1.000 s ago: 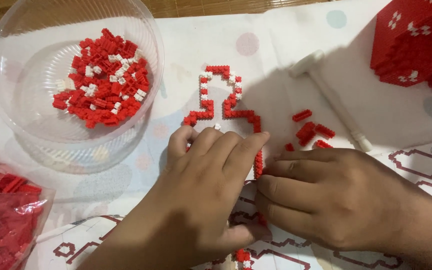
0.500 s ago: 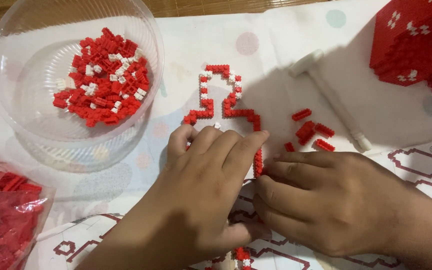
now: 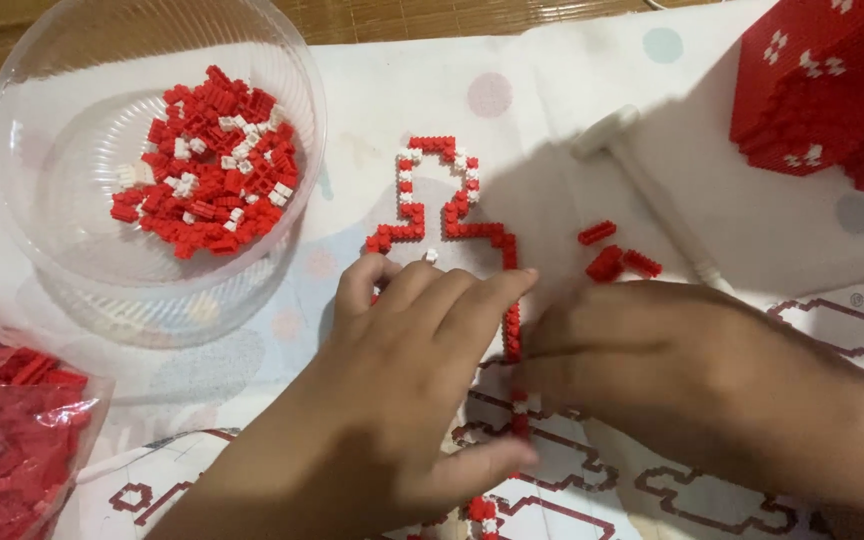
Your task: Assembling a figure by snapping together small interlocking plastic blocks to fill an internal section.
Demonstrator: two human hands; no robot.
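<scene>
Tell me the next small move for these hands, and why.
Probably lift the right hand to fetch one of the loose red bricks just above it. Both hands, left hand too, press flat on the brick outline, which looks unfinished.

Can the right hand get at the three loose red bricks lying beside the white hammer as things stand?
Probably yes. The loose red bricks lie bare on the sheet just beyond the right hand, with nothing between them; the white hammer sits on their far side.

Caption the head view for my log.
Both hands press a thin red-and-white brick outline flat beside a clear plastic bowl.
</scene>
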